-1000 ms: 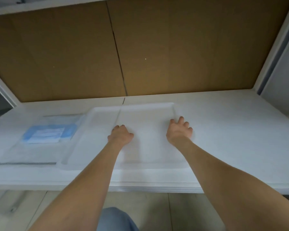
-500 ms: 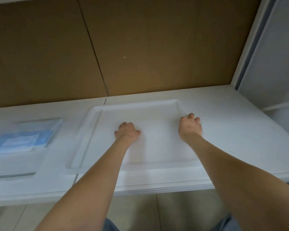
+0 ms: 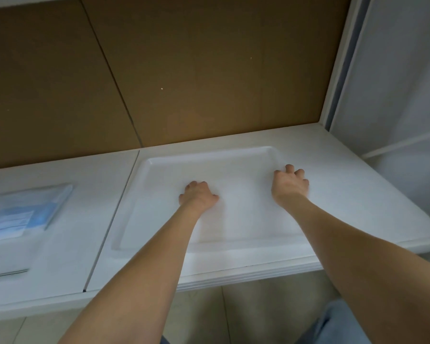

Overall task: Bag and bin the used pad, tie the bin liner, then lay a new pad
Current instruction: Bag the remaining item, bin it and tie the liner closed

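Both rest on the pad (image 3: 246, 219): left hand (image 3: 198, 196) mid-pad, right hand (image 3: 289, 186) at the tray (image 3: 209, 155) right rim. Fingers bent; can't tell if either grips.

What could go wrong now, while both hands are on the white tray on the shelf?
1. The right hand sits at the right rim of the tray. A push there might slide the tray on the smooth shelf.
2. The white pad under the left hand barely stands out from the tray, so a wrinkle or a lifted corner could go unnoticed.
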A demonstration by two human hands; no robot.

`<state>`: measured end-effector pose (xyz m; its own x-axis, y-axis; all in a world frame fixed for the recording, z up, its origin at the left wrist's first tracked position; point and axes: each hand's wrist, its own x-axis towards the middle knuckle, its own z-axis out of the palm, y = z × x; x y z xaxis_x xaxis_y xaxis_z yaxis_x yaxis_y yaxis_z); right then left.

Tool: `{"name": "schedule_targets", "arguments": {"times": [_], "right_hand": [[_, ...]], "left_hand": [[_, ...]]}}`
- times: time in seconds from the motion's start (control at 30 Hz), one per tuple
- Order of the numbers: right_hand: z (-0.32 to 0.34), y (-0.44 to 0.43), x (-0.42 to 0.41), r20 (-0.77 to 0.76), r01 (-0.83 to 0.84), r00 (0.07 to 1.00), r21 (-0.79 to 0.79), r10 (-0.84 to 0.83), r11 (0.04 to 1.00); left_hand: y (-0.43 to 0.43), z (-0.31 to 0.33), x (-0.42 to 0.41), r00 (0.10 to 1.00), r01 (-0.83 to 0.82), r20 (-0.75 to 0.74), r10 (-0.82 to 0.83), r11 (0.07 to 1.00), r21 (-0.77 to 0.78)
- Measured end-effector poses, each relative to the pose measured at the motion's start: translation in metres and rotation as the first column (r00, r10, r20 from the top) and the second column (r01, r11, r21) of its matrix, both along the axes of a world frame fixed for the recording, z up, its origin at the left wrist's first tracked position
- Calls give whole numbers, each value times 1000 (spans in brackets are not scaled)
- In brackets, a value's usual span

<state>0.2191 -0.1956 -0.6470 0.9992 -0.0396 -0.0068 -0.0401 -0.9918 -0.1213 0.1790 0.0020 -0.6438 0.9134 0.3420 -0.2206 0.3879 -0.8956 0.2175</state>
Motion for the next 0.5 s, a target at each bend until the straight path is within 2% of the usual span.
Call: {"name": "schedule_targets", "arguments": {"times": [0.13,0.27,0.5], "right_hand": [[9,34,-6,75,-130,989,55,125,990],[17,92,-15,98,-285,957,156,272,946],[23,196,-48,71,-497,866,222,495,839]], "left_hand": [[17,10,-7,996,-16,91,19,999,-30],[49,22,-23,977,-67,205,58,997,37],[131,29,-66,960,-245,188,208,949,198]]}}
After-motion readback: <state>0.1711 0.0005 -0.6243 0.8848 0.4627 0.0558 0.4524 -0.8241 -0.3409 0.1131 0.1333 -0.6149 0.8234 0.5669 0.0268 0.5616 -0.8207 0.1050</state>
